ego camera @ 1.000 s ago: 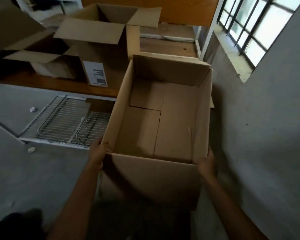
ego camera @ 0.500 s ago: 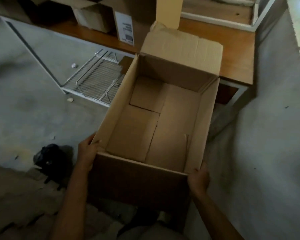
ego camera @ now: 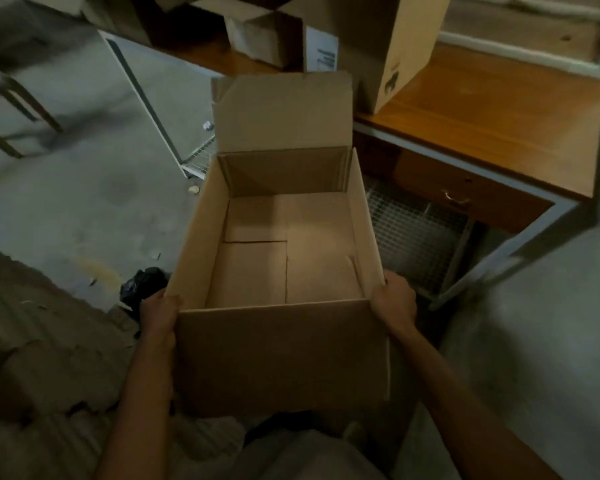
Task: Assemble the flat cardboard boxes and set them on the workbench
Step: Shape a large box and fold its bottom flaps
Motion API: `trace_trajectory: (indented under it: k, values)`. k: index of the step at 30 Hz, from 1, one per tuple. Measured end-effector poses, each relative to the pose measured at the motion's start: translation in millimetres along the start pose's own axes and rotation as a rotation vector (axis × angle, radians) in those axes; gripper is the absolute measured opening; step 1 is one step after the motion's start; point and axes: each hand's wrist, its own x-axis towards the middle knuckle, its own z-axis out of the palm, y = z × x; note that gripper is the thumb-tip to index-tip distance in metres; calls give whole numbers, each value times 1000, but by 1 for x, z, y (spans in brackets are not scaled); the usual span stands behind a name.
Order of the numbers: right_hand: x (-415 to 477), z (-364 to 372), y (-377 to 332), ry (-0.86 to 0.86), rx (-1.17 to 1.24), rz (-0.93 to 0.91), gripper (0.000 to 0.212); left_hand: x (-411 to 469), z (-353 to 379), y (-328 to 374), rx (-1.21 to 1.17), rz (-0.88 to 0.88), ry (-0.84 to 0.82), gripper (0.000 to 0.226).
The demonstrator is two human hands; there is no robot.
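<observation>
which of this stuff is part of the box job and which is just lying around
Part of the job:
open cardboard box, gripped at its near corners by the left hand and right hand
workbench
finished boxes already standing on it

Just lying about:
black bag on the floor
wire rack under the bench
crumpled scrap on the floor

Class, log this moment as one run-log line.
cardboard box: assembled, empty, far flap up | left hand: grips near-left corner | right hand: grips near-right corner | workbench: box not yet on it
</observation>
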Motion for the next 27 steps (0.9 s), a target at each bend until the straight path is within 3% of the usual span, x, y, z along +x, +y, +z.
trace_trajectory:
  k: [5, 7, 16, 18, 22, 25, 27]
  values:
    - [23, 48, -88, -50, -36, -139, 24, 61, -40, -1, -111, -83, 100, 39]
    - [33, 71, -129, -84, -86, -184, 29, 114, -58, -7, -128, -67, 129, 27]
    - [67, 164, -306, -234, -73, -422, 17, 174, -135, 108, -294, 59, 297, 19]
    - [72, 180, -340, -255, -100, -480, 23, 194, -155, 131, -286, 78, 330, 25]
    - [75, 206, -403, -227, 27, -599, 20, 230, -185, 176, -325, 146, 362, 29]
    - [84, 221, -452, -192, -7, -733, 18, 240, -201, 217, -415, 215, 457, 30]
    - [93, 227, -490, -122, -76, -837, 31, 249, -212, 245, -475, 263, 505, 30]
